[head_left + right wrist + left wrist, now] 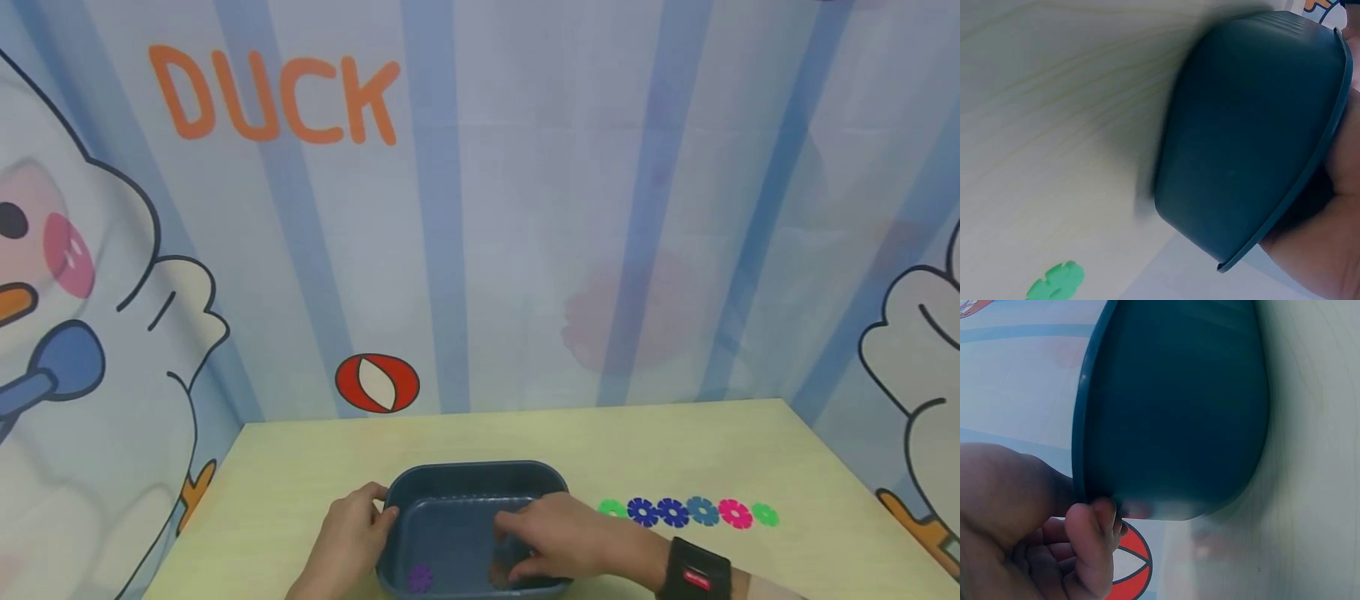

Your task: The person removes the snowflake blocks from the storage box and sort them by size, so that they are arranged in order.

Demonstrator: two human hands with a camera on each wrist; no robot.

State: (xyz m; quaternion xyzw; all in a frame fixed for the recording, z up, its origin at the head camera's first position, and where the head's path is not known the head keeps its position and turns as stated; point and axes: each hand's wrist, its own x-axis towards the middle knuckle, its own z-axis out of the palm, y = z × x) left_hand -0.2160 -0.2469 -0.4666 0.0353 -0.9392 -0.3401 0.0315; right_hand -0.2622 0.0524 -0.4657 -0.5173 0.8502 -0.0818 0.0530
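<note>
A dark blue-grey plastic basin [480,468] stands near the front of the table. My left hand [348,533] grips its left rim, thumb on the near side; the left wrist view shows the fingers [1090,550] at the rim's corner. My right hand [555,533] reaches over the right rim into the basin. Its thumb and index finger point down, apart from each other, with the other fingertips hidden; a brownish patch shows below them on the basin floor. A purple notched disc [421,578] lies at the basin's front left.
Right of the basin, a row of notched discs lies on the pale wooden table [300,450]: a green disc [612,508], two dark blue ones, a steel-blue disc [702,511], a pink disc [735,513] and another green one [765,514]. A printed curtain [525,208] hangs behind.
</note>
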